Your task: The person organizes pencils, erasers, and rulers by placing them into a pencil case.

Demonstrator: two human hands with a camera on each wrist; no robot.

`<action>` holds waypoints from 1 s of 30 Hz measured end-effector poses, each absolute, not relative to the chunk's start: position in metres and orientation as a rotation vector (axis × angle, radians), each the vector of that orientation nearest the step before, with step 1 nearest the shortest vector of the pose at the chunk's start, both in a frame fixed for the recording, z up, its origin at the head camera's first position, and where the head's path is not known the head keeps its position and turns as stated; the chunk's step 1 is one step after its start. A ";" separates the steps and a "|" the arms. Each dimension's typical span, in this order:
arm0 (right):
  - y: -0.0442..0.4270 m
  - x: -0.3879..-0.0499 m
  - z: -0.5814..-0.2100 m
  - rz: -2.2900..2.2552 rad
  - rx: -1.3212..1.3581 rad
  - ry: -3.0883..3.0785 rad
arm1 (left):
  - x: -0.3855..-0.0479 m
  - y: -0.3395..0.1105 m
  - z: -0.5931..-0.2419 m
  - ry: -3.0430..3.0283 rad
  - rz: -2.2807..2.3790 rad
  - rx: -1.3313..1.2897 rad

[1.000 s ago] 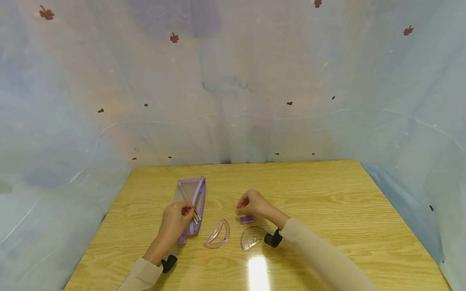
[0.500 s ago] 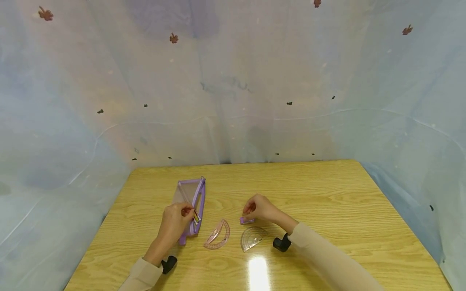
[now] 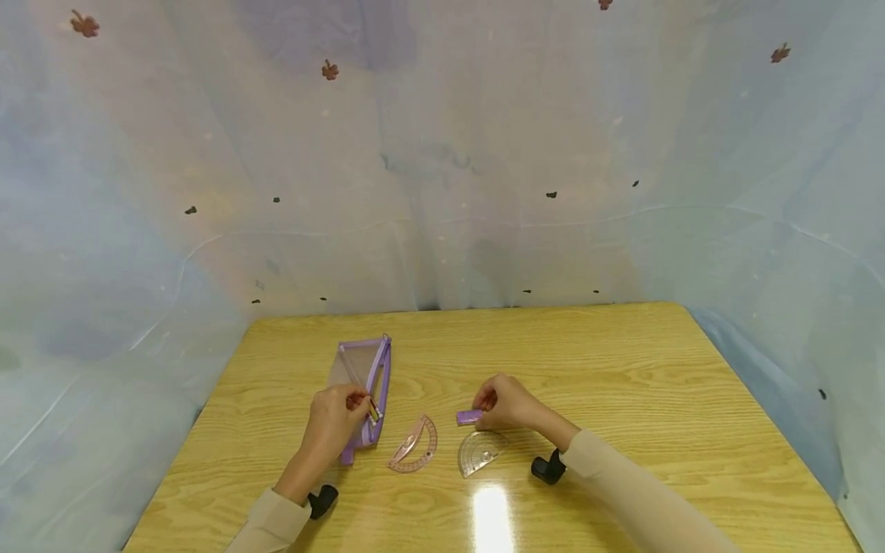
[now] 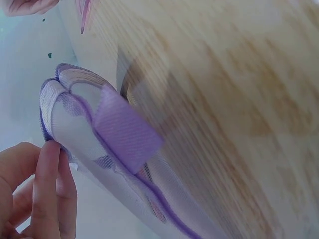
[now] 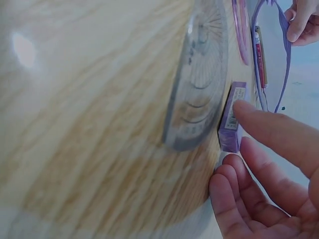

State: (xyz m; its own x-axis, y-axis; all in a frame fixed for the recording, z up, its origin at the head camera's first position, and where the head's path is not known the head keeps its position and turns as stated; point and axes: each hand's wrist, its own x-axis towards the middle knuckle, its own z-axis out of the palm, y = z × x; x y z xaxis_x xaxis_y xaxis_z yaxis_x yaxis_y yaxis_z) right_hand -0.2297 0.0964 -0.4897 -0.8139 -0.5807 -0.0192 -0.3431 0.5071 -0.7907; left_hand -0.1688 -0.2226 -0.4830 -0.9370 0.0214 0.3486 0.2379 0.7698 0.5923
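Observation:
My left hand (image 3: pixel 332 421) pinches the open edge of a mesh pencil case with purple trim (image 3: pixel 385 384), which lies at the left with pencils showing in its opening. In the left wrist view, fingertips grip the rim beside a purple fabric tab (image 4: pixel 127 132). A small purple box-like block (image 3: pixel 468 417) with a white label lies flat on the table. My right hand (image 3: pixel 510 403) is at its right end; in the right wrist view, the thumb touches the block (image 5: pixel 232 122) and a fingertip meets its corner, the other fingers curled below.
A pink protractor (image 3: pixel 430 445) lies between the case and the block. Just in front of the block is a clear protractor (image 3: pixel 477 455). The wooden table (image 3: pixel 588 346) ends at a pale hanging cloth (image 3: pixel 442 253).
My right hand has moved right, from above the block's left side to its right end. The block stays in place. My left hand keeps its hold on the case.

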 end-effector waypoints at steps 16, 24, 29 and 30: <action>0.100 -0.230 -0.495 -1.209 -0.811 2.476 | -0.172 -0.223 -0.486 -2.616 -0.934 -0.240; 0.098 -0.231 -0.495 -1.214 -0.839 2.462 | -0.172 -0.224 -0.487 -2.619 -0.950 -0.220; 0.097 -0.232 -0.494 -1.213 -0.838 2.453 | -0.171 -0.224 -0.487 -2.628 -0.963 -0.195; 0.097 -0.232 -0.494 -1.212 -0.834 2.452 | -0.171 -0.224 -0.487 -2.630 -0.965 -0.191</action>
State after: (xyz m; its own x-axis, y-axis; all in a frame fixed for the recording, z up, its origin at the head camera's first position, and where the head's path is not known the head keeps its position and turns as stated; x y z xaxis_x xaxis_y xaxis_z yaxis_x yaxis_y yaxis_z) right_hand -0.2318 0.0966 -0.4937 -0.7936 -0.6084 0.0039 -0.3725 0.4808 -0.7938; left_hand -0.1706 -0.2239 -0.4869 -0.9358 0.0110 0.3524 0.2363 0.7615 0.6036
